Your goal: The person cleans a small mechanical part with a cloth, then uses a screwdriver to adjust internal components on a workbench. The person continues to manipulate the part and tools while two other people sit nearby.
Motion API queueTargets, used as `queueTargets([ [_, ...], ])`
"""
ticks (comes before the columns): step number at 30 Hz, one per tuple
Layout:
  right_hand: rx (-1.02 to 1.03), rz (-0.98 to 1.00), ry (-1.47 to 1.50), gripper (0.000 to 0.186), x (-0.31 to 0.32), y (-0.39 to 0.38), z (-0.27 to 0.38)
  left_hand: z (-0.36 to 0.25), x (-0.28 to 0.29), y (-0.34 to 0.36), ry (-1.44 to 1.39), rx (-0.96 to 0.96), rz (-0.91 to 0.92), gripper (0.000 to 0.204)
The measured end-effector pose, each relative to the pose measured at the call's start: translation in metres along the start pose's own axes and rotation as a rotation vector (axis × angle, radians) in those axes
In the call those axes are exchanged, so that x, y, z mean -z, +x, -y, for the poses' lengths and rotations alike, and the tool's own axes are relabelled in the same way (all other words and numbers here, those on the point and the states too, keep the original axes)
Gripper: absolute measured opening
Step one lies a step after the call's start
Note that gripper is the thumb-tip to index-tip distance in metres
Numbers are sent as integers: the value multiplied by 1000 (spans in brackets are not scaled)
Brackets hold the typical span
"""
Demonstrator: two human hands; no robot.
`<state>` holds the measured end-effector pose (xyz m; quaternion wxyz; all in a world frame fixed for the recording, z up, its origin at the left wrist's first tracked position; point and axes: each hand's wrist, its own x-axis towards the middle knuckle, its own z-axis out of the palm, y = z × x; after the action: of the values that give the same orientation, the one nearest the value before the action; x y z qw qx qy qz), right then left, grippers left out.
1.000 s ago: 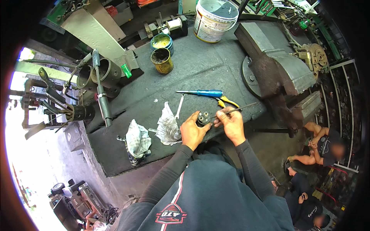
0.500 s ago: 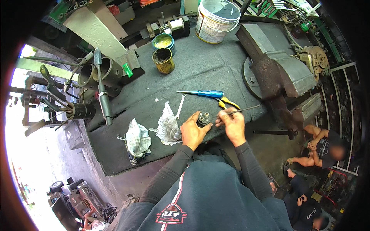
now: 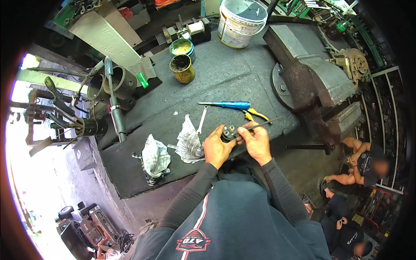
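Observation:
My left hand [image 3: 215, 150] is closed around a dark, short cylindrical part [image 3: 228, 132] with metal studs on its top face, held just above the bench's near edge. In my right hand [image 3: 257, 145] is a thin dark rod [image 3: 272, 121], pinched between thumb and fingers; it slants up to the right. The rod's inner end is at the part, mostly hidden by my fingers, so contact is unclear. Beyond my hands lie a blue-handled screwdriver [image 3: 234, 104], yellow-handled pliers [image 3: 260, 115] and a small wrench [image 3: 202, 120]. A crumpled, stained cloth [image 3: 189, 141] rests beside my left hand.
A big bench vise [image 3: 312, 76] stands at the right. Toward the back are a white bucket [image 3: 240, 30], a grimy yellow can [image 3: 183, 73] and a blue tub [image 3: 187, 54]. A cloth bundle [image 3: 155, 159] lies left. People [image 3: 364, 167] sit at lower right.
My right hand has moved left with the rod, closer to the part and my left hand. The left hand keeps its hold in nearly the same place.

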<state>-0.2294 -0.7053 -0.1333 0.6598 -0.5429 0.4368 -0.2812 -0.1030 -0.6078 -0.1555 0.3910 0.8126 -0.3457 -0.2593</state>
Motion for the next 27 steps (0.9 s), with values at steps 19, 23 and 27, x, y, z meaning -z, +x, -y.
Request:
queueTargets([
  [19,11,-177,139,15,-9,14,-2,-2,3,6,19,4,-7,72],
  [23,9,-156,102,14,-16,17,-3,-5,8,11,22,15,3,75],
  [27,-19,-35,81,16,-9,12,-8,-7,7,7,2,87,48,76],
])
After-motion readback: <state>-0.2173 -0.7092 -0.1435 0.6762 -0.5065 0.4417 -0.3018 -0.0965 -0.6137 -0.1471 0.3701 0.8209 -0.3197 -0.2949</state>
